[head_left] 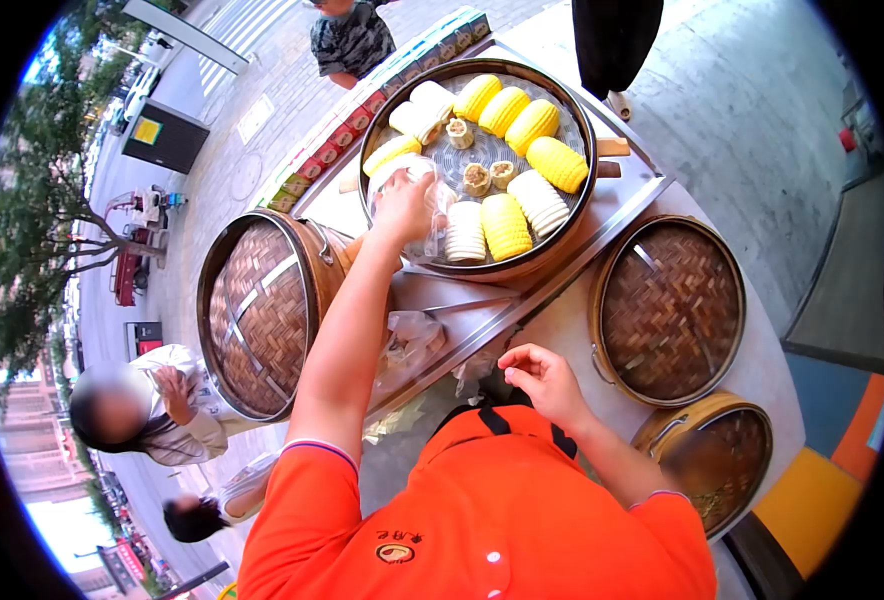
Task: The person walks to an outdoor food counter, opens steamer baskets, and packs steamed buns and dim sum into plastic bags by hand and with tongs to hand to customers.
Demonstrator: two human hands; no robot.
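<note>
Yellow ridged buns [533,126] and white ridged buns [538,203] lie along the inside edge of a big round steamer [482,155], and nearer to its middle we see three small open-topped dumplings [476,179]. Our left hand [405,205] reaches over the near left part of this steamer, with clear plastic [440,200] about the fingers. These fingers are bent downward, just beside one white bun; whether they grip something under the plastic, we cannot tell.

Our right hand [547,385] is lower, in front of our orange shirt [522,500] and well apart from the steamer. Its fingers are loosely curled, with the thumb near the forefinger, and we see them around air only.

To the left of the steamer is a woven lid [259,310], tilted, beside our left forearm. Another woven lid [674,310] rests on the pale table [572,300], to the right of our right hand. Some clear bags [414,337] lie between our two arms. Beyond the left lid, one person [187,405] holds a hand raised.
</note>
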